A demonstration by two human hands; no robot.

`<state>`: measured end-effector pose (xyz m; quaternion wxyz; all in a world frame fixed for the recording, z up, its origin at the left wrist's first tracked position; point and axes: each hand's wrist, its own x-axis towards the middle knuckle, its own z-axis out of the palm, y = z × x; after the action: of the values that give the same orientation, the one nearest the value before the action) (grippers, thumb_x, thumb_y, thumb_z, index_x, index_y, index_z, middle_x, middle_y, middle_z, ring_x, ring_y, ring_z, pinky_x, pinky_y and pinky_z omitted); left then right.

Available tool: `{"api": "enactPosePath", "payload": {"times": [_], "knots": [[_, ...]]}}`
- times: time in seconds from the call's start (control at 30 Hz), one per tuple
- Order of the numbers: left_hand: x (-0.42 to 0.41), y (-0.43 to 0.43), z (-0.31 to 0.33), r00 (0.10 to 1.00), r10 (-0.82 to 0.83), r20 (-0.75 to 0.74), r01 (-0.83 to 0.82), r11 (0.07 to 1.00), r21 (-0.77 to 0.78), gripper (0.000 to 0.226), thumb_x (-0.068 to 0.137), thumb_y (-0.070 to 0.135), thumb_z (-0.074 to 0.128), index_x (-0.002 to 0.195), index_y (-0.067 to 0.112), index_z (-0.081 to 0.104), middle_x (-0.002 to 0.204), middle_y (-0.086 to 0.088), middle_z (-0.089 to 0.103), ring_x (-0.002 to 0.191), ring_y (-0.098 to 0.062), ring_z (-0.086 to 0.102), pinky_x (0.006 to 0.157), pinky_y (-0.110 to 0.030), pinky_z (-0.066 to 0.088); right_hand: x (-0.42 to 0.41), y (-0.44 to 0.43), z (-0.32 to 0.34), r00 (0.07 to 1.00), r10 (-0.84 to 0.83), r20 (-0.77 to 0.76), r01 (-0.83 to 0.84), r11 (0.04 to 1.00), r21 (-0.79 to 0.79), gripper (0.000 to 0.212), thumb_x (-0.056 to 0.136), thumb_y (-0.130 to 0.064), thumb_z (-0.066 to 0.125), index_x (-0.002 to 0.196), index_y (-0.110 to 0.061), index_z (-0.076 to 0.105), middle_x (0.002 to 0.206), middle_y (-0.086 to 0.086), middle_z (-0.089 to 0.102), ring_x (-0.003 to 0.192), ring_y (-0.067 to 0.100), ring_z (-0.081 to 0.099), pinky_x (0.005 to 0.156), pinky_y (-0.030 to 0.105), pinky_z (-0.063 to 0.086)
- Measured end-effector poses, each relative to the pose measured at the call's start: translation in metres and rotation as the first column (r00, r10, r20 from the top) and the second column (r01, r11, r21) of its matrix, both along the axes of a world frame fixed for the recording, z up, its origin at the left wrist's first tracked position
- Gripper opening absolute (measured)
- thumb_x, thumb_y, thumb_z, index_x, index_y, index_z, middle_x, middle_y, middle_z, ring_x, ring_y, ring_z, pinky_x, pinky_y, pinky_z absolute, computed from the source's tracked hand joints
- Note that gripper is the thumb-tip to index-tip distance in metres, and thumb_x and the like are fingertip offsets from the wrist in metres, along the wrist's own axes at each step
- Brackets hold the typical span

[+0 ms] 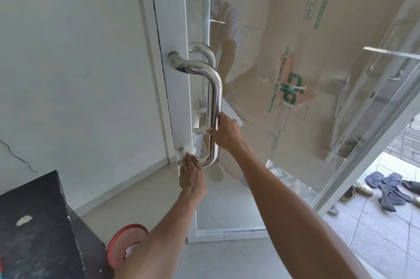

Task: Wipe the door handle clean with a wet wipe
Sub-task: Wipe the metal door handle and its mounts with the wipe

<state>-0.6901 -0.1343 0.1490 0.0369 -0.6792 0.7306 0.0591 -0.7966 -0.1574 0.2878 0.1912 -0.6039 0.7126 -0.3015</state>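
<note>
Wiping the foot of the door handle

My left hand reaches out with fairly straight fingers and presses the wet wipe against the lower fixing, where the door handle meets the white door frame. My right hand is wrapped round the upright bar just above the lower bend, steadying it. The wipe is bunched small and white, right at the bottom end of the handle. I would say I am somewhere in the middle of the job: the long bar and top bend shine and show no marks, but I cannot tell from that whether the wipe has been over them. The handle on the far side of the glass may need doing too.
</note>
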Motion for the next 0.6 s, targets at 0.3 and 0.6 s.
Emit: {"api": "enactPosePath", "payload": {"times": [0.3, 0.6], "knots": [[-0.007, -0.018, 0.020, 0.997, 0.067, 0.040, -0.071, 0.993, 0.090, 0.091, 0.089, 0.019, 0.060, 0.147, -0.018, -0.001, 0.158, -0.032, -0.003, 0.150, -0.041, 0.003, 0.121, -0.040, 0.022, 0.000, 0.003, 0.000, 1.000, -0.012, 0.017, 0.012, 1.000, -0.006, 0.033, 0.084, -0.023, 0.071, 0.111, -0.011, 0.056, 0.090, 0.006, 0.060, 0.088, 0.030, 0.060, 0.068, 0.033, 0.044], [-0.015, -0.021, 0.020, 0.984, 0.167, -0.058, -0.162, 0.983, 0.081, 0.091, 0.089, 0.018, 0.060, 0.145, -0.019, -0.001, 0.157, -0.034, -0.001, 0.148, -0.043, 0.008, 0.120, -0.040, 0.025, -0.001, 0.003, -0.003, 1.000, -0.011, -0.017, 0.011, 1.000, -0.009, 0.031, 0.083, -0.022, 0.072, 0.109, -0.011, 0.059, 0.085, 0.006, 0.060, 0.086, 0.031, 0.061, 0.064, 0.030, 0.040]]}}
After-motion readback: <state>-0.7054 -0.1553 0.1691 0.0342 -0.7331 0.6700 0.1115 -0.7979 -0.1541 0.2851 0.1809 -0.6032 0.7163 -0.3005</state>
